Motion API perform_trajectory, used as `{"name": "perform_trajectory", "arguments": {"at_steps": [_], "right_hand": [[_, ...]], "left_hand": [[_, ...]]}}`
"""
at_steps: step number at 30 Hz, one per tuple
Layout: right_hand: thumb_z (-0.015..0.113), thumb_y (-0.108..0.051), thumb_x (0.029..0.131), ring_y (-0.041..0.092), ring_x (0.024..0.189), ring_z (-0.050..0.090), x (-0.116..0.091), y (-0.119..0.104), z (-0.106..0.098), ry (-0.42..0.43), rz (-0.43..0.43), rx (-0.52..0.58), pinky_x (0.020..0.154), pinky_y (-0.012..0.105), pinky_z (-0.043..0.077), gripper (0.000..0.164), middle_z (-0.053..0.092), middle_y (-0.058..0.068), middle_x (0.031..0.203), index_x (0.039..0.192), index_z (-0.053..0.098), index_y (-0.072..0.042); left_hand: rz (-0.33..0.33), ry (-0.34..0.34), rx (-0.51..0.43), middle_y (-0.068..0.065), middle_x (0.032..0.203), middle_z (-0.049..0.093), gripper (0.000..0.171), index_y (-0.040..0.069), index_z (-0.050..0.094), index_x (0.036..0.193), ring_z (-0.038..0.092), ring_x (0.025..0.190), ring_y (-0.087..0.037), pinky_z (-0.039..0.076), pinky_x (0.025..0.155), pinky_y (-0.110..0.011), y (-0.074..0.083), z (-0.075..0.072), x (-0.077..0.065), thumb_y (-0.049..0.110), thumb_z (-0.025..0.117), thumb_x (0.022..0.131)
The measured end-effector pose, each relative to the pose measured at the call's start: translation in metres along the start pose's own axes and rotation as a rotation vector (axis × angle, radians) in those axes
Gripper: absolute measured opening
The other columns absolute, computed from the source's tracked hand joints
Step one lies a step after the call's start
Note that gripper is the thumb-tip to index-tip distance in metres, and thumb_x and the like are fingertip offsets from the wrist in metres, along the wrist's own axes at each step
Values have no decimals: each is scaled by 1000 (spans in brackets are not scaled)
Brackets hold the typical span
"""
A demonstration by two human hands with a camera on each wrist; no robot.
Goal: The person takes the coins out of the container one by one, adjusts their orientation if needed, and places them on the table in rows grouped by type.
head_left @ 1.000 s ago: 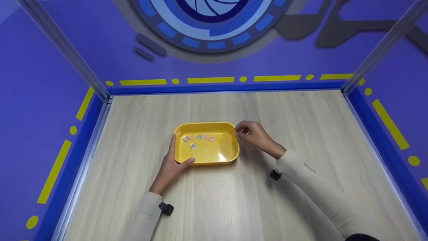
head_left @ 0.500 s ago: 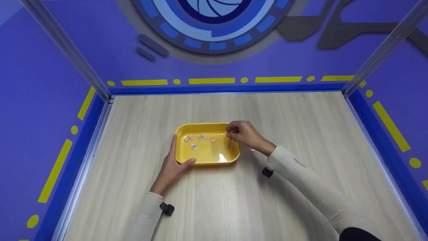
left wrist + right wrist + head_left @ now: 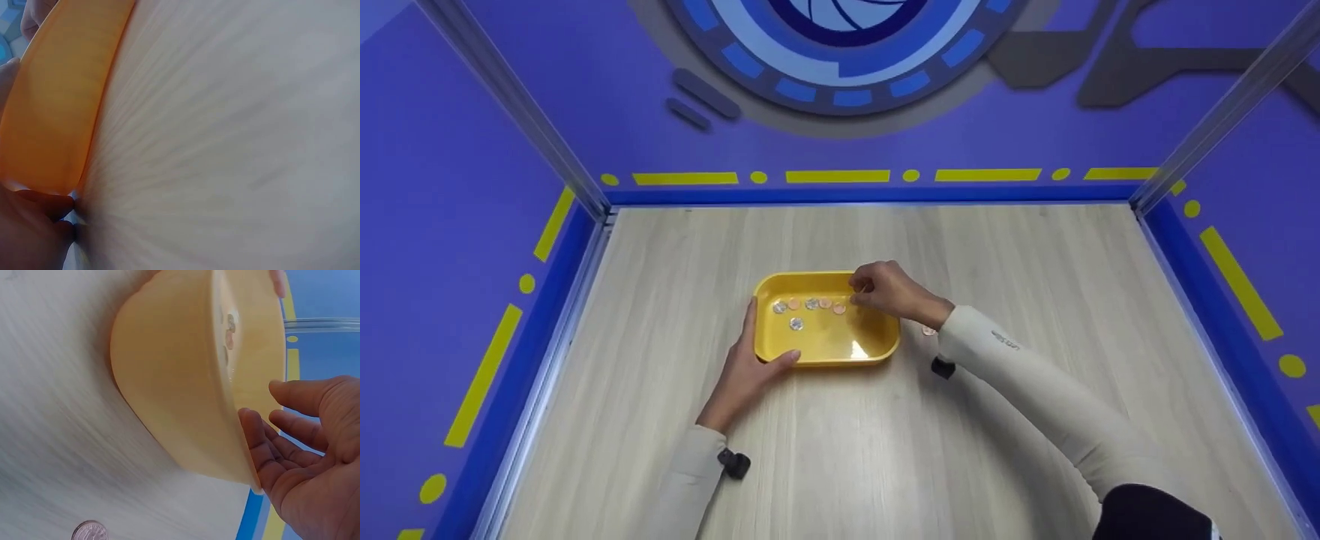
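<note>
A yellow plastic tray with rounded corners stands on the table. My left hand grips its left near corner, thumb over the front rim and fingers along the left wall. Inside the tray lie several coins, silver ones such as the silver coin and copper ones such as the copper coin. Over the tray's right back part is my right hand, thumb and forefinger bent toward each other. In the right wrist view its fingers overlap the rim; I cannot tell whether a coin is between the fingertips.
A copper-coloured coin lies on the wooden table right of the tray, partly under the right forearm in the head view. Blue-purple panels with yellow marks enclose the table at the back and sides.
My right hand has moved left from the tray's right rim to over its inside. The left hand keeps its grip, and the coins in the tray lie as before.
</note>
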State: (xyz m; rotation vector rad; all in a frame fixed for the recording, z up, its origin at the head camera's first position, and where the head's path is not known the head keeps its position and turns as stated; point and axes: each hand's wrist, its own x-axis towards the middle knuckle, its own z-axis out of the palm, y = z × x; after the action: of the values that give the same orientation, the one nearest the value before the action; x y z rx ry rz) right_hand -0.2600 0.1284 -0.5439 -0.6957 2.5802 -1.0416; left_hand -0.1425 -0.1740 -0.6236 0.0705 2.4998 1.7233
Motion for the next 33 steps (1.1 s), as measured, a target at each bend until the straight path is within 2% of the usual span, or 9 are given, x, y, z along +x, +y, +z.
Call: {"name": "perform_trajectory", "arguments": {"at_steps": [5,8,12,16,21,30,33], "right_hand": [[81,-5,99,32,102,75,9,-2,11,-54,-20,-47,93,46,63,26,79,23,116,121,78,9],[78,-6,101,29,101,74,12,-3,17,-66,-21,-75,92,44,62,22,80,21,116,119,79,8],[77,-5,101,20,85,66,16,-3,22,-68,-33,-104,79,34,57,17,79,17,106,113,80,7],[79,-3,98,16,75,55,17,-2,27,-38,-51,-135,70,30,46,9,73,11,91,101,80,6],[79,-1,96,16,77,58,15,0,35,1,-57,-153,71,32,50,7,74,9,90,100,81,5],[75,-1,100,17,83,62,17,1,53,-33,-19,-90,77,34,55,11,77,11,96,109,80,4],[73,0,102,19,85,62,17,0,56,-42,-20,-93,79,36,56,10,75,13,97,109,77,5]], "left_hand": [[-2,4,5,-9,177,37,126,27,1,180,46,154,-26,29,130,-49,0,-2,-1,48,90,92],[-6,0,-1,-8,177,37,125,28,1,179,47,153,-25,31,129,-49,2,-3,0,43,90,93],[-19,-2,-2,-6,177,36,123,31,0,179,47,153,-24,31,129,-49,5,-2,1,39,89,95],[-17,-7,6,-5,178,34,124,33,-1,179,45,155,-23,32,129,-48,5,-1,3,46,89,94],[4,-9,5,-8,176,38,127,32,0,179,49,152,-25,34,127,-50,3,-1,3,53,90,91],[9,5,0,-10,174,41,126,26,3,180,51,150,-25,35,127,-50,-2,-1,0,47,91,92],[5,2,4,-9,174,41,125,28,2,180,51,149,-25,35,126,-49,-1,-1,0,45,91,93]]}}
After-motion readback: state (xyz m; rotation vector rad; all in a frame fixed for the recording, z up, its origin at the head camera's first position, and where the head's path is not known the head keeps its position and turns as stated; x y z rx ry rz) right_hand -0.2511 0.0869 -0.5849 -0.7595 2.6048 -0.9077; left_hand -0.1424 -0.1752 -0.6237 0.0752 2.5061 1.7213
